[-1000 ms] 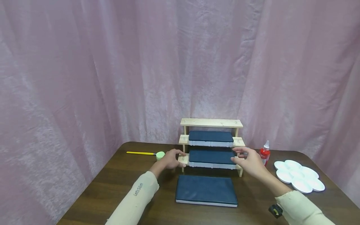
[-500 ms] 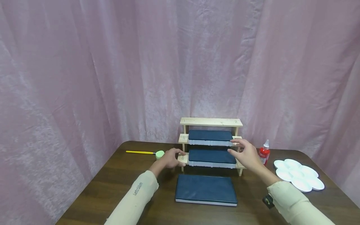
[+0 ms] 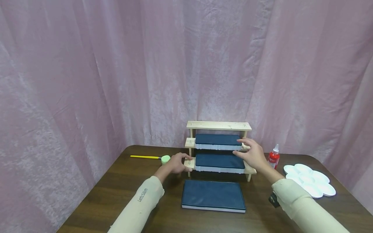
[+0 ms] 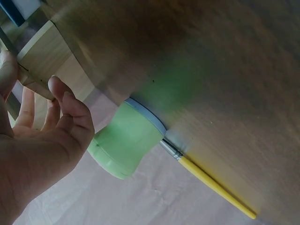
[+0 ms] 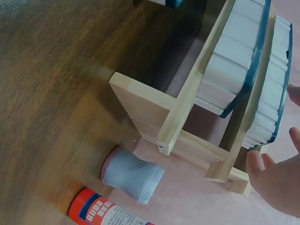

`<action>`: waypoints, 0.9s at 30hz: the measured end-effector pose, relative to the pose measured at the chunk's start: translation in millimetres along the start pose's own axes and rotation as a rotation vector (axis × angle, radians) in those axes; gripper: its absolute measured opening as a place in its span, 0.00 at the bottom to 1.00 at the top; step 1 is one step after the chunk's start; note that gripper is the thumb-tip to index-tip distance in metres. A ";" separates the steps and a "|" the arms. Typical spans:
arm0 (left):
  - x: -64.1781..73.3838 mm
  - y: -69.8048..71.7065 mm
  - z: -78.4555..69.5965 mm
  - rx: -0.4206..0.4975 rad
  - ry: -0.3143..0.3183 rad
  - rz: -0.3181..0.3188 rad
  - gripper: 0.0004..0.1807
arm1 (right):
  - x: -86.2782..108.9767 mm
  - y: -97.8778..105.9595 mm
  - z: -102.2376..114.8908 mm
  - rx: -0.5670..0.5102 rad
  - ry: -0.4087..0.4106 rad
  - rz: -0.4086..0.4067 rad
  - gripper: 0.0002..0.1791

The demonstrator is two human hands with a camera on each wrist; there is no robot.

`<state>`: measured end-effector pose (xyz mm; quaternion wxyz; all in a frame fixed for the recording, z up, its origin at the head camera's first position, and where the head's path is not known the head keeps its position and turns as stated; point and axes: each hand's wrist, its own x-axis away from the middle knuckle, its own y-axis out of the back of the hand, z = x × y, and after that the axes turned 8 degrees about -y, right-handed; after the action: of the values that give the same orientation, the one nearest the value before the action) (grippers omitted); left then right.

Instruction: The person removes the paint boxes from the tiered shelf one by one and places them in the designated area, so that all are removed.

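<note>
A stepped wooden stand (image 3: pixel 219 125) stands at the back of the table. Its middle and lower tiers each bear a flat box with a dark blue lid and white sides: the upper box (image 3: pixel 218 139) and the lower box (image 3: pixel 220 161). A third blue-lidded box (image 3: pixel 214 195) lies on the table in front. My left hand (image 3: pixel 175 163) grips the left end of the stand's lower tier, seen closer in the left wrist view. My right hand (image 3: pixel 253 154) is at the right end of the upper box, fingers spread; whether they touch it is unclear.
Left of the stand are a light-green cup (image 4: pixel 129 138) and a yellow-handled brush (image 3: pixel 144 157). On the right stand a red bottle (image 3: pixel 273 158), a grey cup (image 5: pixel 131 173) and a white flower-shaped palette (image 3: pixel 310 181). A pink curtain (image 3: pixel 163 81) hangs behind.
My right hand has moved left and up, from beside the lower box to the right end of the upper box. My left hand has stayed on the stand.
</note>
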<state>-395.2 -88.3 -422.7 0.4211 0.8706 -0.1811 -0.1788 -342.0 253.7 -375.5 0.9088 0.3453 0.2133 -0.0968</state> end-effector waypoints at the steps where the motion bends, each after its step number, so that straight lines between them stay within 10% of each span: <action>1: 0.5 -0.1 -0.4 0.000 -0.001 0.000 0.26 | -1.5 -0.8 -0.7 0.004 -0.001 0.003 0.29; 27: 2.4 -3.1 -2.5 -0.007 0.011 -0.006 0.26 | -22.3 -2.1 -10.8 0.118 -0.005 0.114 0.35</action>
<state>-391.5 -85.9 -424.1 0.4247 0.8706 -0.1754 -0.1759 -366.0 259.9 -373.9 0.8914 0.4097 0.1850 -0.0582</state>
